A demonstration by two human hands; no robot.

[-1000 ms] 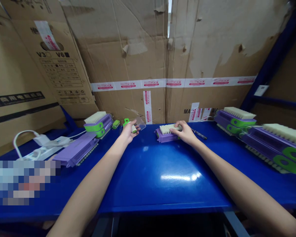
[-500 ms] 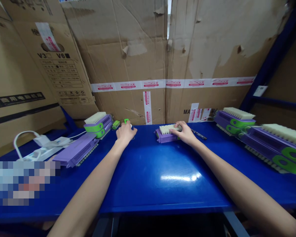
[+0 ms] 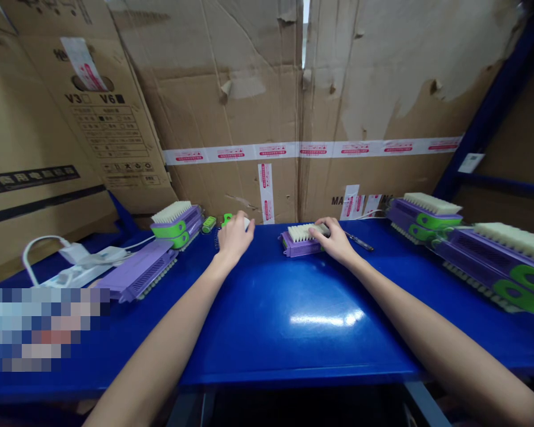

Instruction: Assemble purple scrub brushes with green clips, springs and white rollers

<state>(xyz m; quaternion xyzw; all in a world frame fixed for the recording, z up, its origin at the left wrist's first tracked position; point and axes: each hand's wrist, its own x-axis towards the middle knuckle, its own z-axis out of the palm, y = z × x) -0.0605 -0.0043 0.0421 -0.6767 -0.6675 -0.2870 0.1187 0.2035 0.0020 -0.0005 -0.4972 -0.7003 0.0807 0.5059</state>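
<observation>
My left hand [image 3: 235, 240] is closed near the back of the blue table, with a small white piece [image 3: 247, 223] showing between its fingers; most of that piece is hidden. Just behind this hand is a bright green part [image 3: 227, 219], and a dark coil-like thing [image 3: 216, 238] shows at its left edge. My right hand [image 3: 337, 242] grips the right end of a purple brush block [image 3: 299, 248], which rests on the table with its cream bristles upward. Behind the right wrist lies a thin dark pen-like tool [image 3: 360, 242].
Purple and green brush units [image 3: 173, 228] are stacked at the left, and more brush units [image 3: 485, 258] stand at the right. A white power strip [image 3: 89, 265] with cables lies at far left. Cardboard sheets [image 3: 231, 112] wall the back of the blue table [image 3: 302, 350].
My left hand has shifted slightly right and away from me, and the white piece has moved with it. The coil-like thing now shows beside it. My right hand stays on the brush block.
</observation>
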